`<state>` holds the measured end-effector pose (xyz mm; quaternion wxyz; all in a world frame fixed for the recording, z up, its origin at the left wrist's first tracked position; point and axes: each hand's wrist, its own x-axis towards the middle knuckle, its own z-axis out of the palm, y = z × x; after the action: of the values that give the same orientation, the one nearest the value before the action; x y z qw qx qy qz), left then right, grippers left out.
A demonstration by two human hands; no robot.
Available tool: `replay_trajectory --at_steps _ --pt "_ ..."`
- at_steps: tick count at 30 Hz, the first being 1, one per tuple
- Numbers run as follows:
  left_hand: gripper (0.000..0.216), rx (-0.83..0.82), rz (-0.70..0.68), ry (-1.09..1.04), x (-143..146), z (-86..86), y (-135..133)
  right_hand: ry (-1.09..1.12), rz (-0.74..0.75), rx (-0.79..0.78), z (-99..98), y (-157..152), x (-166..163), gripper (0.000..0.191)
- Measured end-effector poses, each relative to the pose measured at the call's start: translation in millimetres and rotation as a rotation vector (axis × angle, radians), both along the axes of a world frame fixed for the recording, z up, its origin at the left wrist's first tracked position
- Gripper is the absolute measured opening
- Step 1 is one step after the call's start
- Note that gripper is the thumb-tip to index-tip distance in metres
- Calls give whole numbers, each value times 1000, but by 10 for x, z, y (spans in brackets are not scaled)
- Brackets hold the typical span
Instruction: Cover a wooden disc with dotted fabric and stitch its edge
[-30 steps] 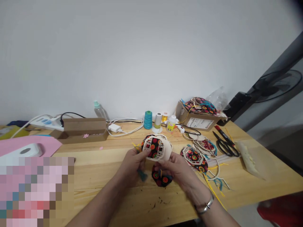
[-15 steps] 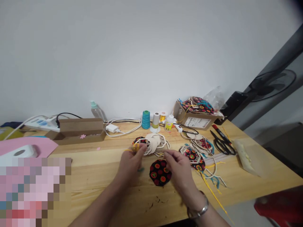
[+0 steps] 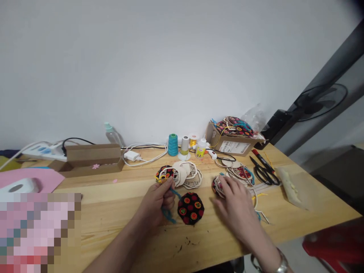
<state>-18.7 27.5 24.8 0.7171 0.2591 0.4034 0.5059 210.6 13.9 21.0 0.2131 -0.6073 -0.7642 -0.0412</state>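
Observation:
My left hand [image 3: 157, 204] pinches a teal cord [image 3: 168, 215] whose end hangs below my fingers. Just beyond it lies a black floral fabric piece in a lattice-cut wooden frame [image 3: 165, 174], with yellow thread at its edge. Several lattice-cut wooden pieces [image 3: 191, 174] overlap to its right. A black floral fabric disc [image 3: 190, 208] lies flat between my hands, touched by neither. My right hand [image 3: 234, 203] rests on a pile of fabric-backed wooden pieces [image 3: 218, 187], hiding most of its near part.
Black scissors [image 3: 264, 172] and a red marker [image 3: 260, 158] lie at the right, beyond loose cords. A cardboard box of fabric pieces [image 3: 231, 142], a teal thread spool [image 3: 172, 145], a glue bottle [image 3: 201, 148] and a glue gun [image 3: 211, 153] stand along the wall.
My right hand has moved right from the black disc onto the pile. My left hand now pinches the teal cord. The lattice pieces and black disc lie on the table, no longer in my hands.

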Motion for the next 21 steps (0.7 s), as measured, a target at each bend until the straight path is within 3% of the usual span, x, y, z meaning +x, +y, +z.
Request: replay_trajectory --at_steps 3,7,10,14,21 --pt "32 18 2 -13 1 15 3 -122 -44 -156 -35 71 289 54" --pt "30 61 16 -8 14 36 -7 -30 89 -211 -39 128 408 40" --pt "29 96 47 16 8 42 -6 186 128 -171 17 163 388 35" --pt "27 130 80 56 -27 23 5 456 27 -178 93 233 315 36" --pt "22 159 119 71 -50 6 2 1160 -20 -328 111 427 135 40"
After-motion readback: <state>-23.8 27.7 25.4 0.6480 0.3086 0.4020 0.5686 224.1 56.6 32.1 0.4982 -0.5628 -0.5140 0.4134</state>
